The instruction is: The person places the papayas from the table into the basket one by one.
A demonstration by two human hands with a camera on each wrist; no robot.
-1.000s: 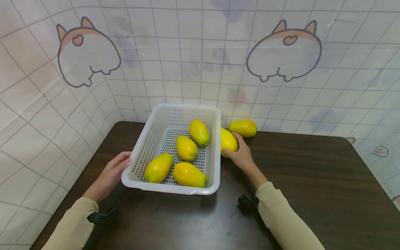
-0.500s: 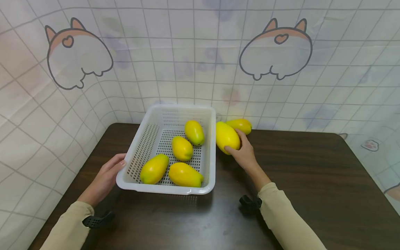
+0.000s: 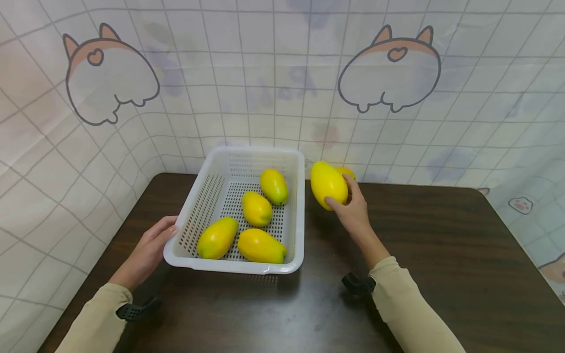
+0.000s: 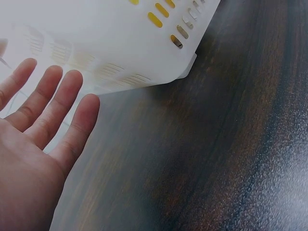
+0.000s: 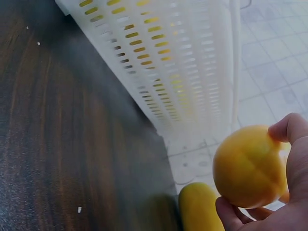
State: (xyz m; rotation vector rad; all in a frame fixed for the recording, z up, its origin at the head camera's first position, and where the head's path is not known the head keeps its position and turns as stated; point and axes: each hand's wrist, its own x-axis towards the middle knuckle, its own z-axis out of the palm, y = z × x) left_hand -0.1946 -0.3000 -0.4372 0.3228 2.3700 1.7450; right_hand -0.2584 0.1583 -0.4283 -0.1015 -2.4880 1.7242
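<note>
Two tan cuffs lie nearest, the left sleeve (image 3: pixel 94 318) and the right sleeve (image 3: pixel 415 309), each with a black device (image 3: pixel 358 284) at the wrist. Just beyond its cuff, the left hand (image 3: pixel 147 252) rests against the white basket (image 3: pixel 238 265), its fingers extended and slightly spread, with the thumb tip at the left rim near the basket's near left corner.

The basket stands toward the far left corner of the dark wooden table (image 3: pixel 441 255) and carries four yellow fruits. Along its near edge, one greenish fruit (image 3: pixel 218 238) lies by the near left corner, and a longer fruit (image 3: pixel 262 246) has its green end toward the near right corner. Behind them are a rounder fruit (image 3: pixel 256 208), about the basket's middle, and an upper fruit (image 3: pixel 274 186) near the right wall, toward the far right corner.

Outside the basket's right edge, the right hand (image 3: pixel 355 213) grips a yellow fruit (image 3: pixel 327 184) between curled fingers and thumb; it appears raised off the table. Partly hidden behind it, a last fruit (image 3: pixel 346 172) lies by the table's far edge; the right wrist view shows it lower down.

Farthest off hangs a white gridded cloth (image 3: pixel 265 73) printed with two corgi drawings (image 3: pixel 390 73).
</note>
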